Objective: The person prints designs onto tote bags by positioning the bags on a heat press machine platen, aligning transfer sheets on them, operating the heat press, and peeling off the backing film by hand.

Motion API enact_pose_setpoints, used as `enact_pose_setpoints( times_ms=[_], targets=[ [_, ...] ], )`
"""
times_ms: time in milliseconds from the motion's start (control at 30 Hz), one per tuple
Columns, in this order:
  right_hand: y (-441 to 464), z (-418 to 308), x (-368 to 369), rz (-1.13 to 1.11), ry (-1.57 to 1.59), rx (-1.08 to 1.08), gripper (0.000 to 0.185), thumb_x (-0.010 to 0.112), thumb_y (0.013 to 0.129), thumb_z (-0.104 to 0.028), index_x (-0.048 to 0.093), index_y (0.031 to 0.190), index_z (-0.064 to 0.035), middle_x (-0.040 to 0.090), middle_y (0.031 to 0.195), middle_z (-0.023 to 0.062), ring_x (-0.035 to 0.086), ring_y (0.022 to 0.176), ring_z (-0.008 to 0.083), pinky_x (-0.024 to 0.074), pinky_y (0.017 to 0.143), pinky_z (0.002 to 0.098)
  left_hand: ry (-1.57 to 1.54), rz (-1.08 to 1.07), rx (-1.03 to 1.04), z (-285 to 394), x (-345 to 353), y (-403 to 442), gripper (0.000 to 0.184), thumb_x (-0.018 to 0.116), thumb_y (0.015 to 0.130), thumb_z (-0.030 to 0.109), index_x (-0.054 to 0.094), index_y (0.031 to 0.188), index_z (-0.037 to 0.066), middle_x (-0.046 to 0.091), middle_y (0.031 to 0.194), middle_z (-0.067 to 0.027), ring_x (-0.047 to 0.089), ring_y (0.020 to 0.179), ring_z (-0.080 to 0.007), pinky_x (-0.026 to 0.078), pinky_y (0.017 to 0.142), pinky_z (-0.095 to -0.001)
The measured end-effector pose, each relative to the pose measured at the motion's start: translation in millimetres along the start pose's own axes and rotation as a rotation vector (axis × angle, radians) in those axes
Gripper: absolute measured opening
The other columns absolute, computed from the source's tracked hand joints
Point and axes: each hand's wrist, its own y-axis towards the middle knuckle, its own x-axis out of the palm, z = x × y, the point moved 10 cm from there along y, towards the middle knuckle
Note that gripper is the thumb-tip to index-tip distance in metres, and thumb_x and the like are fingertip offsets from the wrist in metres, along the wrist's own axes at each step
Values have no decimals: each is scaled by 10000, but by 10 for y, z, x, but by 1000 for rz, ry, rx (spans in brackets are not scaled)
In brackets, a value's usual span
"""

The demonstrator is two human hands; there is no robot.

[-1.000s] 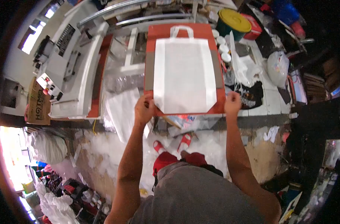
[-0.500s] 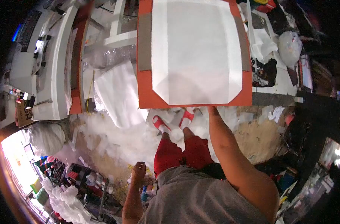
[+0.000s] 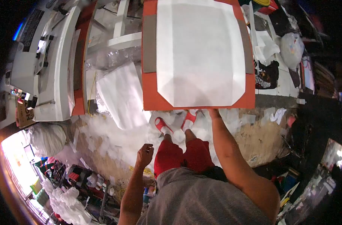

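A red-orange board (image 3: 150, 89) spreads out in front of me, with grey-brown strips along both sides. On it lies a large white sheet (image 3: 201, 56) with cut front corners and lighter side bands. My right hand (image 3: 214, 113) is at the board's front edge, right of its middle; its fingers are hidden under that edge. My left hand (image 3: 144, 155) hangs in the air beside my left thigh, apart from the board. Its fingers are loosely bent and slightly apart, with nothing seen in them.
White sheeting (image 3: 122, 95) hangs left of the board, beside a white machine frame (image 3: 62, 71) with another red panel. White scraps cover the floor around my red slippers (image 3: 189, 119). A black printed cloth (image 3: 267, 75) and a filled plastic bag (image 3: 292, 45) lie to the right.
My left hand has risen forward and a little to the right. My right hand stays at the board's edge. The whole view has shifted slightly.
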Motion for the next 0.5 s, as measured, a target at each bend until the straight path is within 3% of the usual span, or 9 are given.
enact_pose_setpoints(
  times_ms=[133, 200, 267, 300, 367, 400, 467, 500],
  targets=[
    [-67, 209, -134, -72, -45, 25, 157, 594, 853, -134, 648, 972, -48, 621, 1045, 161, 599, 996, 336, 501, 856, 447, 9, -114, 10, -39, 275, 5, 222, 641, 901, 182, 658, 1059, 26, 704, 821, -174, 701, 732, -263, 561, 672, -376],
    [-104, 279, -286, -92, -71, 17, 136, 595, 847, -118, 653, 946, -46, 624, 1021, 158, 604, 976, 333, 506, 843, 443, 1, -145, 110, 141, 374, 6, 204, 636, 903, 170, 660, 1036, 16, 701, 815, -172, 697, 703, -265, 561, 649, -371],
    [-178, 240, -552, -69, -92, -32, 116, 597, 841, -102, 658, 921, -43, 627, 996, 156, 610, 956, 329, 511, 830, 439, 17, -157, 188, 354, 487, 55, 207, 665, 900, 143, 653, 1074, 31, 697, 833, -130, 693, 734, -213, 557, 669, -355],
    [-236, 169, -733, -43, -105, -66, 107, 598, 838, -93, 661, 908, -42, 628, 984, 155, 613, 945, 327, 513, 823, 438, 117, -141, 413, 620, 533, 41, 217, 669, 893, 142, 655, 1074, 23, 696, 877, -147, 695, 789, -237, 558, 713, -369],
    [-486, -58, -1133, 13, -128, -213, 91, 600, 831, -77, 666, 882, -40, 631, 959, 152, 618, 925, 323, 518, 810, 434, 328, -179, 663, 1430, 595, -69, 309, 672, 878, 138, 626, 1159, 16, 686, 976, -187, 676, 958, -317, 538, 859, -422],
    [-666, -245, -1355, -7, -139, -314, 85, 601, 828, -69, 669, 869, -39, 633, 947, 151, 621, 915, 321, 521, 804, 432, 331, -168, 692, 1752, 647, -55, 309, 672, 878, 138, 626, 1159, 16, 686, 976, -187, 676, 958, -317, 538, 859, -422],
    [-1097, -765, -1781, -180, -167, -527, 81, 617, 804, -45, 664, 864, -17, 619, 969, 155, 614, 931, 323, 518, 818, 419, 183, -49, 782, 2356, 652, -100, 398, 703, 798, 151, 595, 1157, 19, 651, 1150, -163, 578, 1153, -339, 468, 981, -471],
    [-1353, -1045, -2007, -320, -165, -626, 98, 632, 783, -28, 656, 873, 3, 605, 1004, 161, 605, 958, 327, 514, 838, 407, 181, -30, 859, 2826, 638, -229, 417, 710, 793, 152, 585, 1169, 21, 642, 1164, -172, 591, 1136, -339, 475, 975, -467]
  ],
)
